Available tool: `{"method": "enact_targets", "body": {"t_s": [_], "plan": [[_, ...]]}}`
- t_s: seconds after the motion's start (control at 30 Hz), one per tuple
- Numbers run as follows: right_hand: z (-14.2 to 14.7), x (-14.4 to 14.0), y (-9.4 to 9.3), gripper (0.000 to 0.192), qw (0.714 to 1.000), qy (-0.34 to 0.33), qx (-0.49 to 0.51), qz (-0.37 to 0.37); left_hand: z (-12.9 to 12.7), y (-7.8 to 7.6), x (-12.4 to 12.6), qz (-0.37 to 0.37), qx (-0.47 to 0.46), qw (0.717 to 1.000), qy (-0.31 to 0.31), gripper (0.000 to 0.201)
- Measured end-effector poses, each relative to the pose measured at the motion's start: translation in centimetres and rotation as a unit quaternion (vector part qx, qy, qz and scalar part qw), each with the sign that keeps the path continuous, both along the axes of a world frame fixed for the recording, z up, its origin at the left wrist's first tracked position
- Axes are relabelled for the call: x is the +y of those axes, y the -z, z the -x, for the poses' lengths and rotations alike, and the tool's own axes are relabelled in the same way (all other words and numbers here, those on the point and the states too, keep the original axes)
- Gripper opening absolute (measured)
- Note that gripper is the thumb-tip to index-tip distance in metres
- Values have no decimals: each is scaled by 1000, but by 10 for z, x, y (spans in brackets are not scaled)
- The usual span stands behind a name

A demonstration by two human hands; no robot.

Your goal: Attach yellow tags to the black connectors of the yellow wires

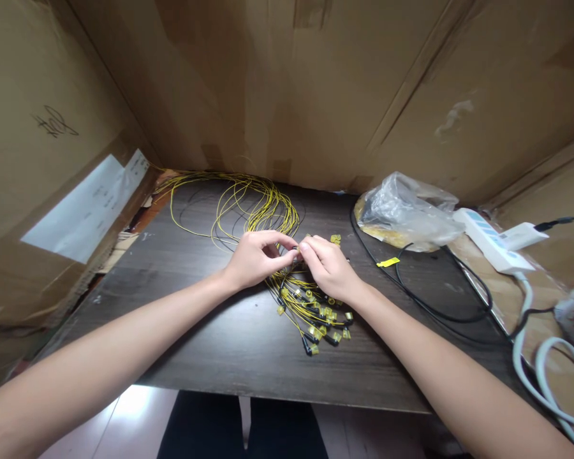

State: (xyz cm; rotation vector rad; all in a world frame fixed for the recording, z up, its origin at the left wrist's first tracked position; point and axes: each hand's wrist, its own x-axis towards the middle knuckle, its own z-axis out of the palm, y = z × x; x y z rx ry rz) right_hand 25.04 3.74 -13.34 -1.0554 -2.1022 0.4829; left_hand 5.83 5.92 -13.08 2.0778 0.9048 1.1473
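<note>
My left hand (258, 258) and my right hand (332, 264) meet over the middle of the table, fingertips touching. Both are closed in a pinch on what looks like a small cable connector (296, 248), mostly covered by the fingers. Behind them spreads a loose bundle of thin yellow cables (270, 207), which passes under my hands. Its near ends fan out below my right hand as several black connectors (308, 347) with clear yellow caps (314, 350). More yellow pieces (335, 239) show just beyond my right hand.
A crumpled clear plastic bag (406, 210) lies at the back right beside a white power strip (492, 239). A black cable (425, 309) with a yellow tag (388, 262) curves across the right side. Cardboard walls (249, 83) enclose the dark wooden table (196, 344).
</note>
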Motion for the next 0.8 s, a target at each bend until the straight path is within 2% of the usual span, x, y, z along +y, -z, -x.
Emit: {"method": "enact_targets", "body": {"t_s": [0.23,0.37,0.53,0.8], "plan": [[-2,3,0,32,999,8,-33,-3,1,3,2,-49,-8,998,24,14],[-2,1,-4,32,1000,17,-26,0,0,1,1,-21,-13,1000,-1,13],[-2,-1,-7,13,1000,22,8,-18,1,1,1,22,-24,999,-16,13],[-1,1,-5,36,1000,11,-10,18,0,-1,-1,-27,-9,1000,10,10]]}}
